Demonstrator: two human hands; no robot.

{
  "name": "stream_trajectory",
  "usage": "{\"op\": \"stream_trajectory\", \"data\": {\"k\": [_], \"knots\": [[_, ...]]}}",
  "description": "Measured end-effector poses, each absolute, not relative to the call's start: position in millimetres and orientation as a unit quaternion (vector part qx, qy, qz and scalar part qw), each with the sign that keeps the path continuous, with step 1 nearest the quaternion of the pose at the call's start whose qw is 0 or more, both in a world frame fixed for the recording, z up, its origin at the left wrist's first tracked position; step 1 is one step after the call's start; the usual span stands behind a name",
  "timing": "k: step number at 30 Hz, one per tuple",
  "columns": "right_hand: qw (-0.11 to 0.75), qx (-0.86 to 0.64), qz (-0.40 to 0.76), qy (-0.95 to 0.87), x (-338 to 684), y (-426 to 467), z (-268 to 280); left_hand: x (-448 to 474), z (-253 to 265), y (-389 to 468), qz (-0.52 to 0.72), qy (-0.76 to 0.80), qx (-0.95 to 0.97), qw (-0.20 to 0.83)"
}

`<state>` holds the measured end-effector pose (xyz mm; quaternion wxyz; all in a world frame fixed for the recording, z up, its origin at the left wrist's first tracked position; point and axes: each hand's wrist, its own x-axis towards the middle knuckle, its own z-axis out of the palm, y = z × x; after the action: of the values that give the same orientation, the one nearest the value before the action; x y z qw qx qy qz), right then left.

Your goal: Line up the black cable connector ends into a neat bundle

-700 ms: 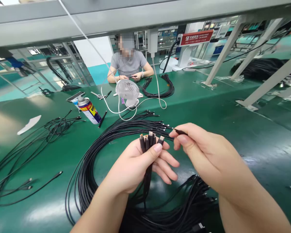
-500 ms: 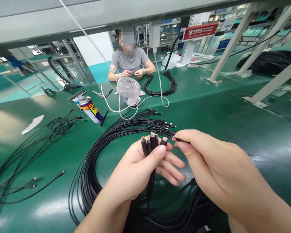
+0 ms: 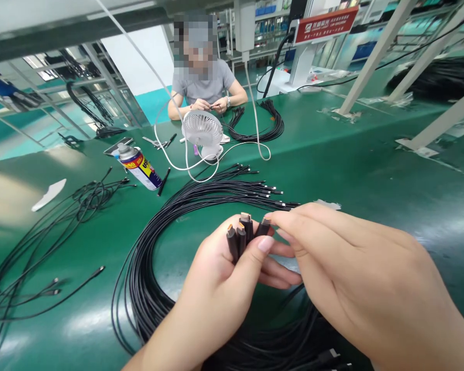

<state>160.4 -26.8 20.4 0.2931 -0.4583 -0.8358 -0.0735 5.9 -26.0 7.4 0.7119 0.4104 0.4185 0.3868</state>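
My left hand (image 3: 232, 273) is closed around a bunch of black USB-C cables, their plugs (image 3: 241, 234) pointing up above the thumb with metal tips showing. Its other fingers extend loosely to the right. Close against it, my right hand (image 3: 344, 257) has thumb and index finger drawn together, the index fingertip touching the rightmost plug (image 3: 263, 228). Whatever lies between those fingertips is hidden. Below both hands, more black cables (image 3: 294, 335) lie on the green table. A large curved bundle of black cables (image 3: 139, 268) sweeps around behind my left hand, its plugs ending beyond my hands.
Loose cables (image 3: 27, 242) lie at left, near a spray can (image 3: 141, 167) and a black pen (image 3: 164, 182). Ahead stands a white fan (image 3: 203, 129) with a looping white cord. Across the table a person (image 3: 211, 85) handles a cable. Metal posts (image 3: 379, 56) rise at right.
My right hand has moved left, its fingertips now at the rightmost plug; the thin black piece seen in them before is hidden. The view has tilted slightly down.
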Motion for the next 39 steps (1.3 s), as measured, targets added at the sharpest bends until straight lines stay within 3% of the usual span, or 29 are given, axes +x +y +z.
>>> {"op": "stream_trajectory", "data": {"k": [39], "knots": [[0.268, -0.463, -0.056, -0.843, 164.1, -23.5, 17.1, 8.8, 6.5, -20.7, 0.394, 0.442, 0.459, 0.662]]}}
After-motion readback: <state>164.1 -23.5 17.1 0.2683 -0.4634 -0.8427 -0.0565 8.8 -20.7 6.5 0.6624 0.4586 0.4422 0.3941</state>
